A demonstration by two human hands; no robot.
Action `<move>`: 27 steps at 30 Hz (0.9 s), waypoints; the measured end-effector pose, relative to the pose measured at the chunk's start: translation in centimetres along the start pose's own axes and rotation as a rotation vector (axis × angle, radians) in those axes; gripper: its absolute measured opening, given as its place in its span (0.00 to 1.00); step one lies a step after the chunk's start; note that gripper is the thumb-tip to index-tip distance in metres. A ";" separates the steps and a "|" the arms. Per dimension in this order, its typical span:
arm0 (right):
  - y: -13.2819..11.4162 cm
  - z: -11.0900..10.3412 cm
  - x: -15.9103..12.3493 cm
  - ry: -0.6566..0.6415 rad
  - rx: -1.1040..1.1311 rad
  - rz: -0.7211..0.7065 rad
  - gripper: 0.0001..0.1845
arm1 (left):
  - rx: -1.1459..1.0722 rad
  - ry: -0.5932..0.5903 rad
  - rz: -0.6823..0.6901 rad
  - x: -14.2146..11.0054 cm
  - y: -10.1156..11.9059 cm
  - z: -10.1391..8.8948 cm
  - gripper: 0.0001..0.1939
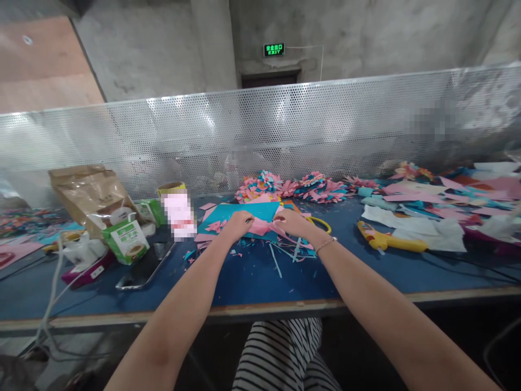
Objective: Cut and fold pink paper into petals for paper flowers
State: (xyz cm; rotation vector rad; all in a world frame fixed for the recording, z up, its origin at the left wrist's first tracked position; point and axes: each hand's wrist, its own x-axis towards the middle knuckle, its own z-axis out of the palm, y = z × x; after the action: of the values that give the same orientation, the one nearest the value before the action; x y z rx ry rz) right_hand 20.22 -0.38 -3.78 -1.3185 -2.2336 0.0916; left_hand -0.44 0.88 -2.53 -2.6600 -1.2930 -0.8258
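Note:
Between my two hands is a piece of pink paper (pixel 261 225), looking folded or crumpled. My left hand (pixel 240 224) pinches its left end, and my right hand (pixel 293 222) grips the right end, where a strip hangs down. Under them lies a blue sheet (pixel 228 213) on the table, with pink scraps (pixel 211 226) at its left. Yellow scissor-like handles (pixel 321 224) show just beyond my right wrist, their other end hidden. Thin pale-blue paper strips (pixel 275 260) are scattered below my right hand.
Fringed paper flowers (pixel 321 187) stand along the perforated metal screen (pixel 285 125). To the right are a yellow glue gun (pixel 391 241) and piled paper (pixel 431 195). At left sit a phone (pixel 146 266), a green-white carton (pixel 126 240), a brown bag (pixel 93 195) and a tissue pack (pixel 87 263).

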 end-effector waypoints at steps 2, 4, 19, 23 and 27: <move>-0.2 -0.1 0.1 0.037 0.039 0.013 0.13 | -0.023 0.100 -0.018 0.0 0.2 -0.2 0.10; -0.5 -0.1 0.1 0.076 0.094 0.035 0.13 | -0.098 0.192 -0.044 0.0 0.6 -0.4 0.10; -1.0 0.3 0.8 0.222 0.591 0.195 0.09 | -0.745 0.379 -0.307 0.7 2.0 -0.8 0.15; -1.5 -0.2 0.8 0.311 0.689 0.229 0.06 | -0.884 0.336 -0.360 0.6 2.3 -0.4 0.16; -1.8 -0.5 0.6 0.348 0.764 0.217 0.06 | -1.000 0.303 -0.425 0.5 3.0 -0.6 0.16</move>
State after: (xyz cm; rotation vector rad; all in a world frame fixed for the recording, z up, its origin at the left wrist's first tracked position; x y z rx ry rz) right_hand 18.78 -0.91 -2.50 -1.0292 -1.5130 0.6672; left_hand 1.77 -0.82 -1.26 -2.6345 -1.6746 -2.3516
